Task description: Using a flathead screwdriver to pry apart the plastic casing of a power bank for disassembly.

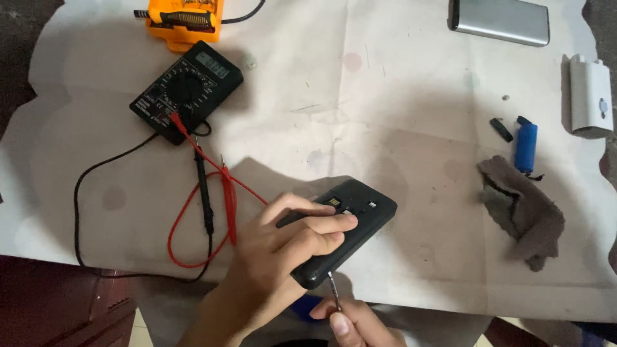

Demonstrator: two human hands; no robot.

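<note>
Upper left of the frame: a black multimeter [187,90] lies on the white paper sheet [385,96], below an orange tool case [183,22]; its red probe lead [226,193] and black probe lead [205,193] loop toward the lower left. Lower centre: the left hand [283,250] is curled around a black power bank [347,228], fingers over its top face and thumb beneath, lifting it tilted off the sheet. The casing looks rigid, smooth and probably somewhat slippery, moderately heavy for its size; a grip across the long edges appears safest, clear of the ports at the upper end. Bottom centre: the right hand [350,324] is pinched shut on a thin screwdriver [333,292], tip touching the bank's lower corner. Right: a grey cloth [524,212], a blue cylindrical cell [526,146], a white cover [591,96]; upper right, a silver power bank [501,20].
</note>
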